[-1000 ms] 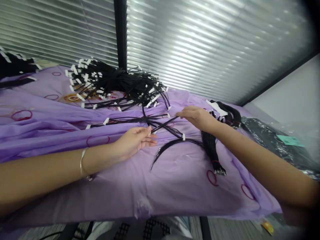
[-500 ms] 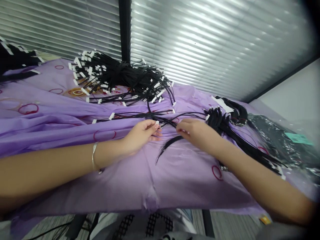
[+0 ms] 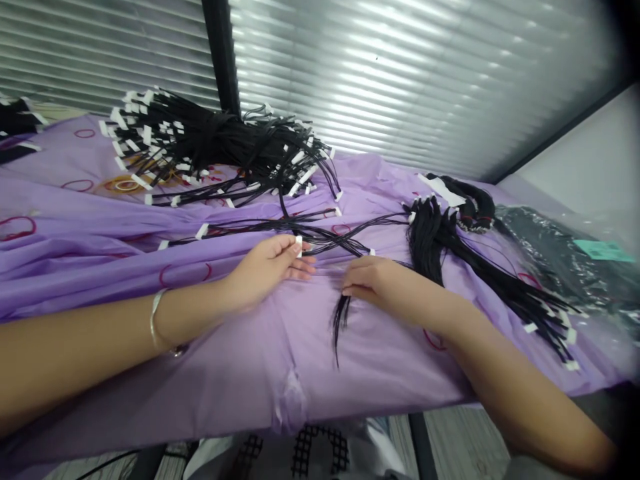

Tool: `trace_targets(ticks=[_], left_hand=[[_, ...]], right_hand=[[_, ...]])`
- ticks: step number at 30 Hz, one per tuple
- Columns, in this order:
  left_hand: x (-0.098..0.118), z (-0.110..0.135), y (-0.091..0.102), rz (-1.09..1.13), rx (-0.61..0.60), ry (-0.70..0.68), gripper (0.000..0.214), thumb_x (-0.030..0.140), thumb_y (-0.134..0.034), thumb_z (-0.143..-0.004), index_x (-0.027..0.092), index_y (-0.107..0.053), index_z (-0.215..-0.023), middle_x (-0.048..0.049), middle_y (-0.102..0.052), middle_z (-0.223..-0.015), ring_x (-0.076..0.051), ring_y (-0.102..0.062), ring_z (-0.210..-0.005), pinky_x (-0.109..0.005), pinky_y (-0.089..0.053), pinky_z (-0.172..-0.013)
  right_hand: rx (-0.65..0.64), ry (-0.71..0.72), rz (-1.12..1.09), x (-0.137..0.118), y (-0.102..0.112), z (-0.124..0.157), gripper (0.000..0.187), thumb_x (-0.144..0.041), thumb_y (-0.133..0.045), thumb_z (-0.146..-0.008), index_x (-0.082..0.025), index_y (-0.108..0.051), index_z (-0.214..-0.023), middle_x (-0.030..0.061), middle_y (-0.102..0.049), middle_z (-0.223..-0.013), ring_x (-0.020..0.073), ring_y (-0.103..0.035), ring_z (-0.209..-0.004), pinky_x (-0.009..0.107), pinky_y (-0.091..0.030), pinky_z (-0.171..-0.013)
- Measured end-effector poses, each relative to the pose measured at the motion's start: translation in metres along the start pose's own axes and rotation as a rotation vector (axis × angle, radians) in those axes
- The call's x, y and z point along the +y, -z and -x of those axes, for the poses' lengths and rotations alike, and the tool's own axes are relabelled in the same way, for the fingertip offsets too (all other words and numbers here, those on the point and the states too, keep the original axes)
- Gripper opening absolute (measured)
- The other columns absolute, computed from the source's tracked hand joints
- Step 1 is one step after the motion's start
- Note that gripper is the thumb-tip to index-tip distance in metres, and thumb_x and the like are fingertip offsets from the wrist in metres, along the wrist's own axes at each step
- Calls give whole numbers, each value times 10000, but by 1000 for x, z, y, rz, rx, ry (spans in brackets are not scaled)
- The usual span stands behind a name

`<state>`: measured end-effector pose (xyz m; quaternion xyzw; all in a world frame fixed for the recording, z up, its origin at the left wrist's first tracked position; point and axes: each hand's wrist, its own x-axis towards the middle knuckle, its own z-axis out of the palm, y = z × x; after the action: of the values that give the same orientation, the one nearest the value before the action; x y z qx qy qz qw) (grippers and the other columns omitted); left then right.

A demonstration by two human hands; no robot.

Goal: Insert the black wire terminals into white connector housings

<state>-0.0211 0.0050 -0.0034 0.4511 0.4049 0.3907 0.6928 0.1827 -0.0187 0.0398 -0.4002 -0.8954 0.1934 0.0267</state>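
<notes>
My left hand (image 3: 273,267) pinches a white connector (image 3: 299,246) of a black cable between thumb and fingertips, its other fingers partly extended. To its right, my right hand (image 3: 375,283) is closed around a bundle of thin black wires (image 3: 341,317), whose loose ends hang down below the fingers. Just behind both hands, several black cables with white connectors (image 3: 250,225) lie crossing each other on the purple cloth (image 3: 240,373). How the held wires connect to these cables is hidden by my fingers.
A large pile of bundled black cables (image 3: 220,143) lies at the back left. Another black bundle (image 3: 427,237) stretches to the right, beside a clear plastic bag (image 3: 545,247). Red rubber bands (image 3: 17,228) are scattered about. Slatted blinds (image 3: 375,80) stand behind the table.
My right hand has moved slightly down and toward me, and the wire ends now hang straighter below it. My left hand still grips the white connector. The view has shifted a little.
</notes>
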Motion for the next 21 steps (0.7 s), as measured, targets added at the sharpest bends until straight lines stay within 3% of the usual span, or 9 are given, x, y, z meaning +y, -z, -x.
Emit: trace_targets(ticks=[8, 13, 17, 21], left_hand=[[0, 0, 1, -57, -14, 7, 168, 244, -511, -870, 115, -595, -937, -65, -686, -824, -125, -650, -704, -268, -530, -718], [0, 3, 3, -278, -19, -31, 198, 326, -641, -772, 165, -679, -881, -30, -697, -919, -151, -653, -842, -256, -499, -831], [2, 4, 3, -385, -30, -15, 193, 358, -607, -790, 182, -664, -843, -5, -702, -778, -145, -664, -740, -250, -518, -755], [6, 7, 0, -420, -2, -41, 175, 342, -582, -808, 177, -626, -844, -2, -687, -768, -137, -660, -726, -247, -507, -748]], right_hand=[[-15, 46, -4, 6, -2, 1, 145, -100, -514, -826, -156, -641, -782, 56, -569, -878, 144, -533, -799, 279, -407, -754], [-16, 99, 6, 7, -3, 2, 75, -142, -522, -836, -152, -580, -790, 57, -568, -857, 168, -509, -856, 327, -389, -821], [90, 24, -122, -3, 0, 8, 64, -167, -503, -856, -170, -566, -861, 24, -615, -820, 142, -546, -766, 276, -422, -721], [217, 103, -282, -6, -2, 8, 108, -146, -526, -840, -177, -618, -887, 15, -647, -852, 120, -582, -789, 240, -437, -737]])
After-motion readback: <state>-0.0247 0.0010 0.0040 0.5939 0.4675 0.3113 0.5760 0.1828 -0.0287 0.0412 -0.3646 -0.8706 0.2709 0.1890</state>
